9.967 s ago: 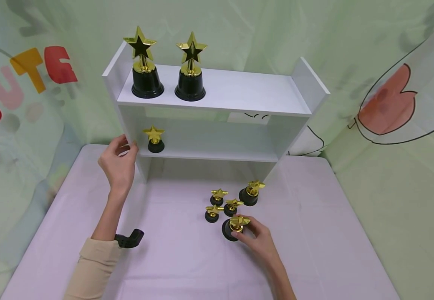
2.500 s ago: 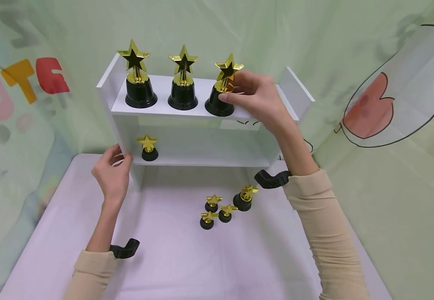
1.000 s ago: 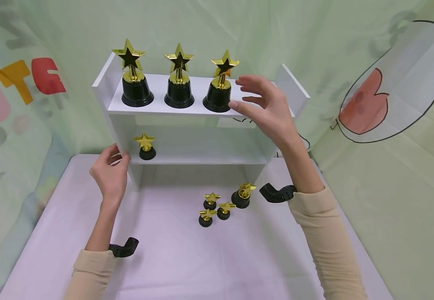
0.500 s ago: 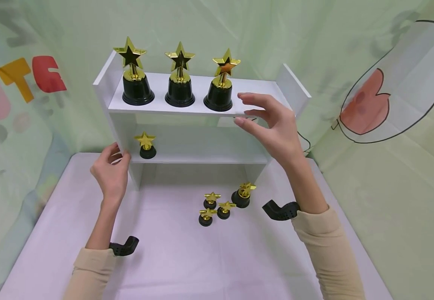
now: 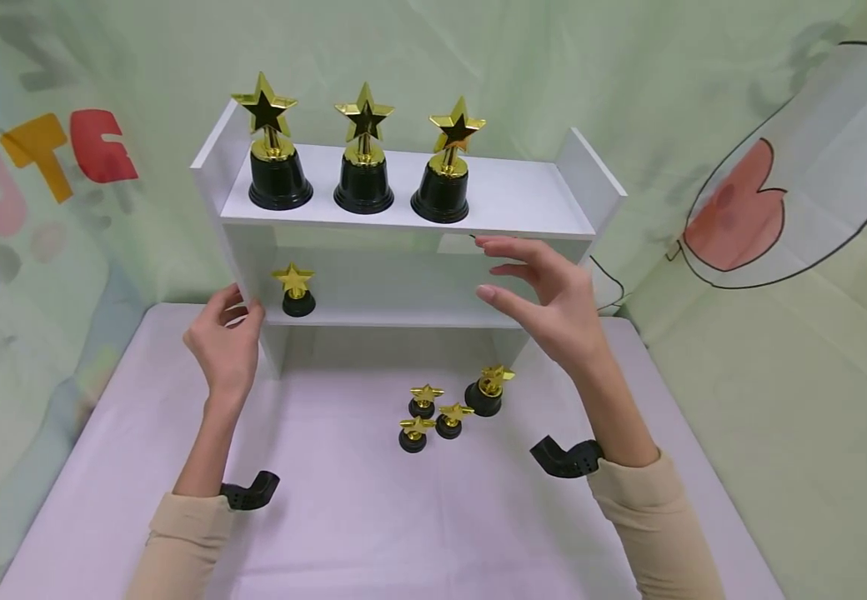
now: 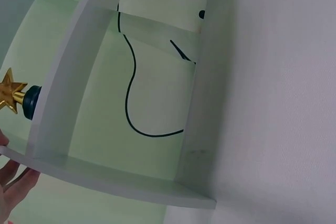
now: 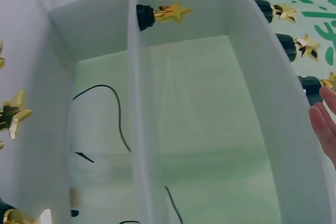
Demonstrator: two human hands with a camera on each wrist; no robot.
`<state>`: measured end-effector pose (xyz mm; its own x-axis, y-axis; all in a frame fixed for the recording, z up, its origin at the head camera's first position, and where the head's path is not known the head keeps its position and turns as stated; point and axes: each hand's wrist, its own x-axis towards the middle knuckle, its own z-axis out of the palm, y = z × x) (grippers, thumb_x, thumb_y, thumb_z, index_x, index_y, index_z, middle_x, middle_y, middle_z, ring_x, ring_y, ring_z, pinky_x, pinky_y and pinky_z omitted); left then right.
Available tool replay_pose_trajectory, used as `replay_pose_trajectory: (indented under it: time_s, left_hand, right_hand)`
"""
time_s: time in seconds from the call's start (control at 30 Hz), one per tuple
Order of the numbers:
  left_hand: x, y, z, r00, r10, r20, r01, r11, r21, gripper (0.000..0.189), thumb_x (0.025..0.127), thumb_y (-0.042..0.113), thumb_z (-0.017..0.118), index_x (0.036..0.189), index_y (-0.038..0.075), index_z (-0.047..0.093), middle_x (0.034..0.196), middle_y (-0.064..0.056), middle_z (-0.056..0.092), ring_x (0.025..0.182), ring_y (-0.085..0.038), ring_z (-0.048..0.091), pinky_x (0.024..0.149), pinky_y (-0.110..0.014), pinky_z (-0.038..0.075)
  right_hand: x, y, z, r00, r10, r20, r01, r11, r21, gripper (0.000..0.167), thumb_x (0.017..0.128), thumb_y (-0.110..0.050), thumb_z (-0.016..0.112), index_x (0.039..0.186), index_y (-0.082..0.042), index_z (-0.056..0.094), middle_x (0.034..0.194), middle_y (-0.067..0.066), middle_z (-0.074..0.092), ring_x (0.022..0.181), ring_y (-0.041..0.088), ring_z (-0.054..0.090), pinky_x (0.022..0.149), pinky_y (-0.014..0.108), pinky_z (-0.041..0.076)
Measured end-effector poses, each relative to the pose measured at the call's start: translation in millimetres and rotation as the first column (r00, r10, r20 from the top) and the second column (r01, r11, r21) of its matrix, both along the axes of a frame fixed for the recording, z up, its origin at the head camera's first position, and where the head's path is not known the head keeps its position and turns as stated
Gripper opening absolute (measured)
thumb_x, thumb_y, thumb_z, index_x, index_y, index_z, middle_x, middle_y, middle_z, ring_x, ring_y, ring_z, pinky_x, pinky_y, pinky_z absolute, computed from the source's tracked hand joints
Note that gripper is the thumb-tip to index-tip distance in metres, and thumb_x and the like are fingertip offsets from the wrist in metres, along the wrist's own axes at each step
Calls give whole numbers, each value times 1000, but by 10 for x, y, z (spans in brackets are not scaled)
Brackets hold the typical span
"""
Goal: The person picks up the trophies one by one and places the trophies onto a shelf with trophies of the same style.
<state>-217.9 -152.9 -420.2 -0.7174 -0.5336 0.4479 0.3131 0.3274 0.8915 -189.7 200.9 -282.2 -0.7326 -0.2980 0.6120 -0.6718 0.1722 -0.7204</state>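
My left hand (image 5: 225, 346) holds the left side panel of a white two-tier shelf (image 5: 519, 196); the left wrist view shows fingers (image 6: 21, 187) on the panel's outer side. My right hand (image 5: 557, 304) hovers in front of the shelf's right half, fingers spread and apart from everything. Three large star trophies with black bases stand on the top board: left (image 5: 280, 179), middle (image 5: 363, 185), right (image 5: 441, 196). One small star trophy (image 5: 298, 303) stands at the left of the middle board. In the right wrist view it (image 7: 146, 17) also shows, upright on its board.
On the table (image 5: 373, 517), before the shelf's right half, stand a large trophy (image 5: 483, 402) and three small ones, at the back (image 5: 422, 407), front (image 5: 413, 441) and right (image 5: 448, 427). Fabric walls (image 5: 478, 50) enclose the table.
My right hand carried a large trophy from the table to the top board, third from left, and let go. Since then it has drawn back and down. My left hand stayed on the panel.
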Motion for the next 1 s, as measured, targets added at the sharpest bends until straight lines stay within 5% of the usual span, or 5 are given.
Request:
replay_pose_trajectory:
  time_s: [0.53,1.0]
  left_hand:
    - [-2,2,-5,1000,-1,3,1,1000,-11,24,92,3,68,115,1,77,105,-18,76,80,3,65,75,-9,53]
    - [22,17,20,1000,-10,-5,10,1000,13,23,92,5,72,114,1,77,105,-17,76,79,-2,66,73,-9,52]
  right_hand:
    - [69,257,-531,994,-69,79,58,989,139,38,87,7,76,124,-2,70,125,15,71,119,28,64,105,31,52]
    - [143,515,-970,967,-167,193,137,978,158,35,89,2,76,123,-4,70,122,15,71,113,6,66,105,25,50]
